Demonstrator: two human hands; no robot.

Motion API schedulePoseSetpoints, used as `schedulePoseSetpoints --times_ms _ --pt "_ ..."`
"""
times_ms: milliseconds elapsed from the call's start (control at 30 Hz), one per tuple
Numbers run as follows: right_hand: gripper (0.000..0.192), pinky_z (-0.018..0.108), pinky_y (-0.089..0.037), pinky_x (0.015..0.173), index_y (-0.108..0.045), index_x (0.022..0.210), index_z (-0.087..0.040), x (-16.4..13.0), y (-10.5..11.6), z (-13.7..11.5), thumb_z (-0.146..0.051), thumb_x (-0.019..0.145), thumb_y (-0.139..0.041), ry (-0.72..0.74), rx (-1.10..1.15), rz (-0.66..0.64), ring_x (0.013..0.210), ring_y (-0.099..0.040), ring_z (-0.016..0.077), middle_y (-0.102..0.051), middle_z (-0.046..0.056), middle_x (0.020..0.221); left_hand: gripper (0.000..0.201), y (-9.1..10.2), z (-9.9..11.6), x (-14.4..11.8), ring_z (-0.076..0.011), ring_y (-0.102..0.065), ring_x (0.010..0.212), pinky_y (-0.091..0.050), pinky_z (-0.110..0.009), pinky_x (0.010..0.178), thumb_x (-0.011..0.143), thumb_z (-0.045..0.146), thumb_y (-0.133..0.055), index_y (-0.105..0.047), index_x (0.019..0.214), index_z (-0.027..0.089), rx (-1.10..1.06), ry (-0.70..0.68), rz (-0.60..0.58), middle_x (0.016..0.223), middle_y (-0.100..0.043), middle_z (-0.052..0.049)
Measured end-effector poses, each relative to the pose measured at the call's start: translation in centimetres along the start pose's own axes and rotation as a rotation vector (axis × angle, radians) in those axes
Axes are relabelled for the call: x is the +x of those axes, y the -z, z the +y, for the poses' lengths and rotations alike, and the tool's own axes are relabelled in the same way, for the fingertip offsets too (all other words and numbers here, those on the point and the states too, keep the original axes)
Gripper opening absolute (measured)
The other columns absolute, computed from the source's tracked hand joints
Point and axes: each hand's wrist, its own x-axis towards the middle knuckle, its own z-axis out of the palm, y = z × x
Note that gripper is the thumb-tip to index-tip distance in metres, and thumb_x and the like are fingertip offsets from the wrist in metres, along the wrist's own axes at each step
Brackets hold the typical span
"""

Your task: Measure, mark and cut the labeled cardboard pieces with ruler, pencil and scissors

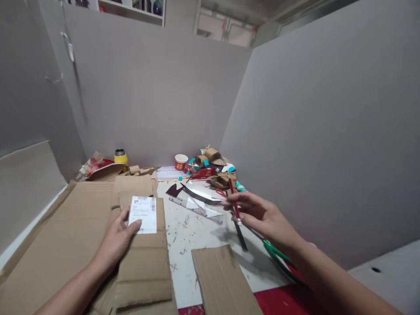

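A: What is hard to see?

B: The green-handled scissors (pixel 278 258) are partly hidden under the right hand (pixel 262 216), and the far pile of scraps is a blur.

A: What does that hand hold?

B: It pinches a thin red pen (pixel 234 202) over the white table (pixel 197 236).

A: And the left hand (pixel 118 238)?

B: Its fingers lie flat on a brown folded cardboard piece (pixel 144 258), thumb on the white label (pixel 143 214).
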Motion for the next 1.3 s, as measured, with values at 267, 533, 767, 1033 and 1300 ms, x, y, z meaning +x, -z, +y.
schedulePoseSetpoints --times_ms 267,533,767,1033,1300 --pt "0.033 0.028 -0.047 0.051 -0.069 0.078 -0.021 -0.5 1.8 0.7 -0.054 0.080 -0.069 0.082 -0.250 0.608 0.051 -0.055 0.0155 -0.060 -0.001 0.056 0.076 -0.4 0.4 -0.1 -0.0263 -0.072 0.098 -0.055 -0.031 0.083 0.068 0.037 -0.080 -0.048 0.133 0.013 0.020 0.043 0.054 0.112 -0.075 -0.014" --pt "0.037 0.028 -0.049 0.055 -0.062 0.075 -0.022 0.3 2.1 1.0 -0.056 0.089 -0.056 0.091 -0.297 0.533 0.060 -0.059 0.0177 -0.062 0.001 0.066 0.069 -0.4 0.5 -0.2 -0.0268 -0.075 0.089 -0.057 -0.032 0.076 0.069 0.034 -0.080 -0.052 0.129 0.014 0.029 0.055 0.041 0.105 -0.077 -0.014" --pt "0.041 0.023 -0.034 0.049 -0.048 0.066 -0.021 0.3 2.2 2.1 -0.056 0.086 -0.058 0.052 -0.415 0.491 0.052 -0.037 0.0110 -0.041 -0.005 0.059 0.062 -0.4 0.6 -0.2 -0.0213 -0.074 0.076 -0.056 -0.024 0.059 0.073 0.034 -0.076 -0.054 0.130 0.020 0.120 0.111 0.123 0.106 -0.077 -0.010" --pt "0.031 0.026 -0.039 0.056 -0.052 0.065 -0.020 -0.2 3.2 5.1 -0.045 0.084 -0.053 -0.044 -0.587 0.312 0.055 -0.047 0.0142 -0.054 -0.001 0.059 0.052 -1.0 1.1 -0.3 -0.0214 -0.074 0.070 -0.059 -0.028 0.065 0.073 0.028 -0.075 -0.061 0.122 0.020 0.158 0.120 0.187 0.092 -0.079 -0.007" --pt "0.031 0.027 -0.039 0.055 -0.042 0.059 -0.023 0.2 3.3 6.6 -0.038 0.086 -0.045 -0.081 -0.736 0.169 0.056 -0.050 0.0169 -0.052 -0.001 0.056 0.051 -1.4 1.8 -0.4 -0.0201 -0.073 0.071 -0.059 -0.027 0.070 0.071 0.028 -0.074 -0.060 0.120 0.019 0.134 0.130 0.164 0.097 -0.078 -0.007"
